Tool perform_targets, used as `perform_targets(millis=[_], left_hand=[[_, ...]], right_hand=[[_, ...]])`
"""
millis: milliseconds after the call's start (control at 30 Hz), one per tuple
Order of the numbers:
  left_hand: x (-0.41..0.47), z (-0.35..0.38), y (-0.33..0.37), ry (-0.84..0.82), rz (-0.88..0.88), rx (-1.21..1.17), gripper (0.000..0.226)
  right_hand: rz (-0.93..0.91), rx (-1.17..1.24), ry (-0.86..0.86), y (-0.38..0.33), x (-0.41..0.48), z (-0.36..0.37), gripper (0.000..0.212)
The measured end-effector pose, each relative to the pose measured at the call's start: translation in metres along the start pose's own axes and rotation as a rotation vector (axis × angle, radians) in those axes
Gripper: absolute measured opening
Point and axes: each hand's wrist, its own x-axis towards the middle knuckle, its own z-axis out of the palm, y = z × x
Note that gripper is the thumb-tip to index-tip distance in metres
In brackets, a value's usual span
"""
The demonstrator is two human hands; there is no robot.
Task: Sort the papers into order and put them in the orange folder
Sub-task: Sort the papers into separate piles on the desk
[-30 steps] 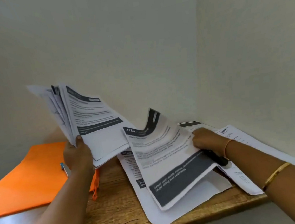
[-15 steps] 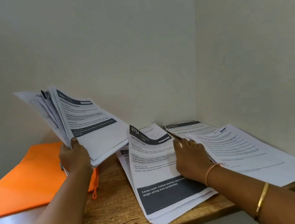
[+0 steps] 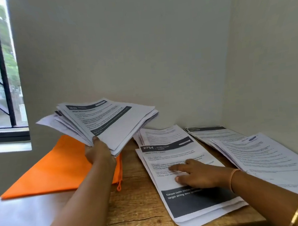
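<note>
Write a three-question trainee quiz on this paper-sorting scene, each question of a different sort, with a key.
1. True or false: the left hand grips a fanned stack of papers lifted off the wooden table.
2. Fill in: by the person's own sides, the orange folder lies at the ____ end of the table.
3. Choose one: the right hand lies flat on A) the orange folder, B) the sheet numbered 2754, C) nothing at all.

Key: 1 true; 2 left; 3 B.
</note>
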Motion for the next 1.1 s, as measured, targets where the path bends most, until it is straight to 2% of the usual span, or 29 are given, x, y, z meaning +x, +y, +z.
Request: perform_targets(millis=[67,133,267,367,467,633,767,900,1100], left_hand=[[0.003,0.000,-0.001,-0.022,0.001,0.038,0.036],[0.006,0.001,-0.005,-0.070,0.022,0.109,0.038],[-0.005,0.002,-0.005,-0.243,0.103,0.237,0.039],[-0.015,0.005,-0.005,-0.378,0.151,0.277,0.040],[-0.022,0.008,-0.006,-0.518,0.158,0.302,0.040],[-0.030,0.009,-0.010,-0.711,0.190,0.321,0.032],[-0.033,0.011,-0.013,-0.792,0.197,0.313,0.023],[-0.033,0.011,-0.014,-0.813,0.188,0.304,0.024],[-0.032,0.010,-0.013,-0.795,0.174,0.310,0.030]], right_hand=[[-0.039,0.020,0.049,-0.004,-0.001,-0.001,0.050],[-0.083,0.077,0.224,-0.008,-0.004,-0.002,0.046],[-0.064,0.466,0.711,-0.018,-0.008,-0.018,0.036],[0.050,0.755,0.868,-0.016,-0.004,-0.040,0.033],[0.176,0.995,0.850,-0.003,0.004,-0.057,0.033],[0.238,1.075,0.705,0.011,0.007,-0.067,0.046],[0.227,1.213,0.734,0.016,0.009,-0.062,0.020],[0.235,1.165,0.793,0.017,0.013,-0.059,0.020],[0.200,1.049,0.897,0.018,0.014,-0.061,0.005]])
